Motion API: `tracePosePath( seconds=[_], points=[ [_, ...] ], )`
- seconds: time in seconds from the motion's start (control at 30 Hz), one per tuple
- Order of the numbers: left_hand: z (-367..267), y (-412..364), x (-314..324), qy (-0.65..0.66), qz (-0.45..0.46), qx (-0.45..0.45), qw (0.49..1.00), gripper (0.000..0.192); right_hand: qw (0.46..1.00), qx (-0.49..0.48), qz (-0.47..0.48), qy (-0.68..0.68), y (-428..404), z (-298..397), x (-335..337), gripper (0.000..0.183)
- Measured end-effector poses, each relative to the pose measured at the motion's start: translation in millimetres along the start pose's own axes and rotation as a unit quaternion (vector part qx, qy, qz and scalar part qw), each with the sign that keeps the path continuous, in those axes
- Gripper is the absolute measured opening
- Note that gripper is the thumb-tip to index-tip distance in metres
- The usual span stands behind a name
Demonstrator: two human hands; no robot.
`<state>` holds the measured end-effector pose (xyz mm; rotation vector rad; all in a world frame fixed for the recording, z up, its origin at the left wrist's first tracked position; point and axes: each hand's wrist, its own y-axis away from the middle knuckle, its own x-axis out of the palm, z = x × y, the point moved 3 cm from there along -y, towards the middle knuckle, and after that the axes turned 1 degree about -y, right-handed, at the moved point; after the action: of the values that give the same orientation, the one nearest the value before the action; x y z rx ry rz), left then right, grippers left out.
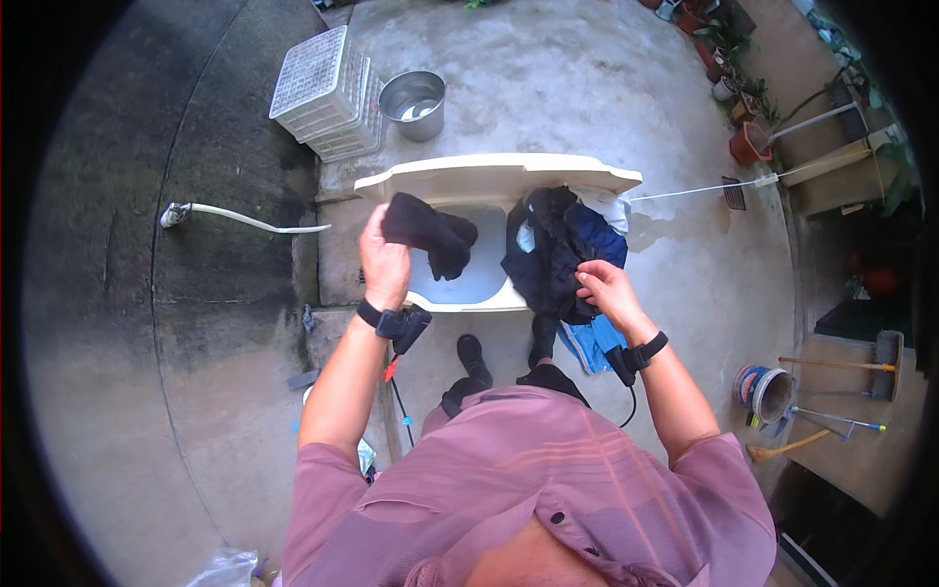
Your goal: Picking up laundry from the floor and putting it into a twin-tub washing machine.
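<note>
My left hand (385, 268) grips one end of a black cloth piece (429, 235) that looks like a sock. It hangs over the basin of a cream laundry sink (506, 301), where cloudy water (484, 257) stands. On the right side of the sink lies a heap of dark clothes (546, 249), with a navy garment (598, 227) and a white cloth (609, 205) at its edge. The fingertips of my right hand (609, 293) pinch dark fabric at the heap's near right side. Both wrists carry black strapped devices.
Beyond the sink stand stacked white plastic crates (315, 88) and a metal pot (414, 106). A white hose (257, 224) runs at left. Blue cloth (594, 345) shows below the heap. At right are a bucket (770, 392), long-handled tools and potted plants (748, 143).
</note>
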<state>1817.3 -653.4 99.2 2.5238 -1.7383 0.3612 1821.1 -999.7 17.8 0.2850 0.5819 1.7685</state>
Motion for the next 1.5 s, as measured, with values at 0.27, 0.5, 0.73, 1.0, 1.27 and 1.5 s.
tracePosePath(
  seconds=[0.27,0.5,0.73,1.0,1.27,1.5],
  points=[
    [-79,-10,-9,0.107,-0.017,0.039,0.993,0.021,1.0,-0.021,0.008,0.004,-4,6,7,0.027],
    [-75,-16,-7,0.109,-0.027,0.039,0.993,0.022,0.883,-0.209,-0.204,0.368,-27,-12,-3,0.046],
    [3,-14,-36,-0.358,-0.084,0.024,0.93,0.056,0.874,-0.046,-0.173,0.451,-53,-28,-6,0.034],
    [73,57,40,-0.317,0.12,-0.062,0.939,0.046,0.964,-0.142,-0.225,0.014,-60,-48,-51,0.02],
    [78,74,84,-0.312,0.228,-0.099,0.917,0.053,0.944,-0.215,-0.129,-0.214,41,57,-54,0.009],
    [87,76,123,-0.346,0.279,-0.068,0.893,0.083,0.942,-0.262,-0.035,-0.206,93,83,-58,0.01]
  ],
)
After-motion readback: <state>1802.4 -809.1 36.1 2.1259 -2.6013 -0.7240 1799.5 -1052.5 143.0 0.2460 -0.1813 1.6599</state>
